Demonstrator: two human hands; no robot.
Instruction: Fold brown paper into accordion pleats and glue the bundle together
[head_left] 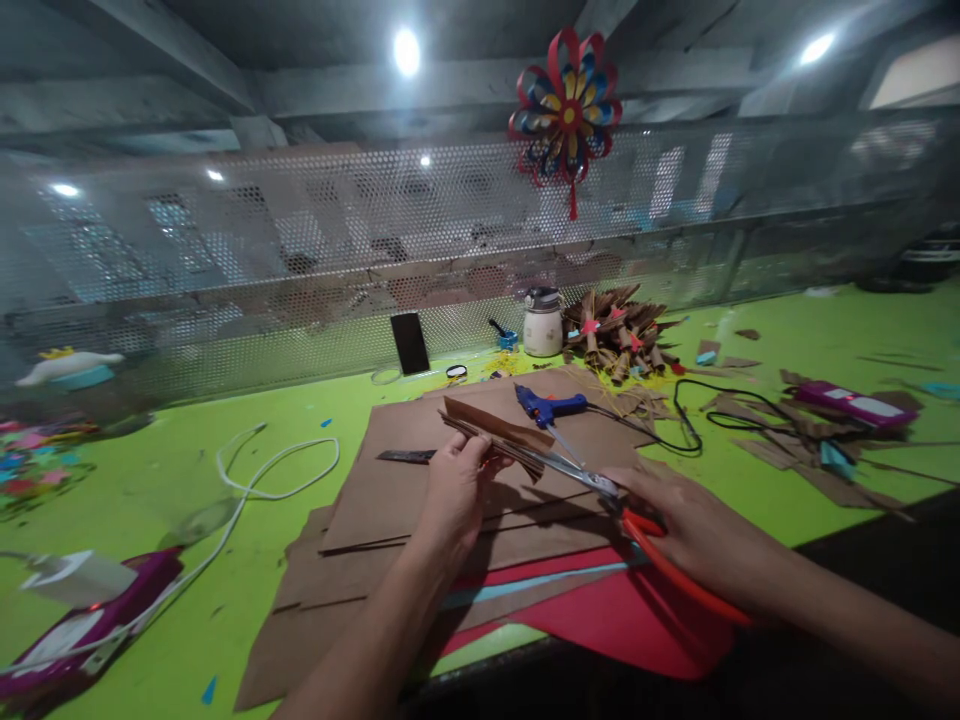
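My left hand pinches a folded strip of brown paper above the stacked sheets. My right hand is closed round the red handles of a pair of scissors. The scissors' metal blades reach left to the paper strip, along its lower right part; whether they are cutting into it I cannot tell. Beneath both hands lie large brown paper sheets, with red paper under their near edge. A blue glue gun rests just beyond the strip. A dark pointed blade lies left of my left hand.
A bundle of brown paper pieces stands at the back beside a white jar. A dark phone-like slab leans on the mesh. Purple power strips and a white cable lie on the green table.
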